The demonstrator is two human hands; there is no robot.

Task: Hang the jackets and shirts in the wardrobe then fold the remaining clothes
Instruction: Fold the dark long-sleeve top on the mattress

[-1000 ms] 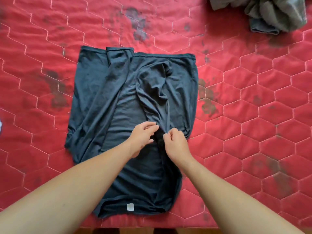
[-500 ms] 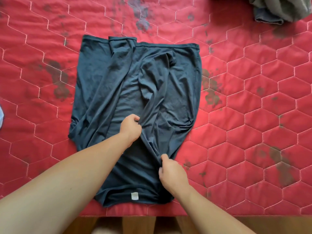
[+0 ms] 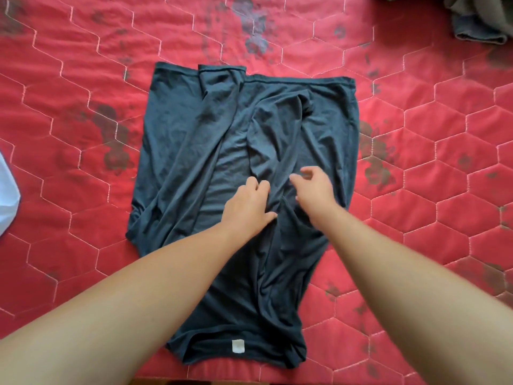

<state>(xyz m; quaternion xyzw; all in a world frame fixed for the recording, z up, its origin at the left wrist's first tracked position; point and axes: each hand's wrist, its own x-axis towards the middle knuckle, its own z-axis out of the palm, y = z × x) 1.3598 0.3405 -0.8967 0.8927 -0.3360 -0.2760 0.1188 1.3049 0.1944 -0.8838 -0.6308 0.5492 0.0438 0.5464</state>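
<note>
On the red quilt (image 3: 444, 218), left hand (image 3: 247, 204) rests on the dark shirt (image 3: 319, 120), grip unclear; right hand (image 3: 313, 187) hovers loose, empty.

On my feed the shirt (image 3: 280, 129) reads as a plain dark slate blue, with a paler grey-blue strip down its middle. Its label (image 3: 238, 345) is white (no print I can make out). The quilt (image 3: 444, 218) is red, stitched in pale pink hexagons, with dark grey blotches scattered over it, some like faded flower prints. The pile (image 3: 483, 12) at the top right is grey-green over a slate-blue piece. At the left edge I see a white cloth (image 3: 7, 201) with a bluish tint.
</note>
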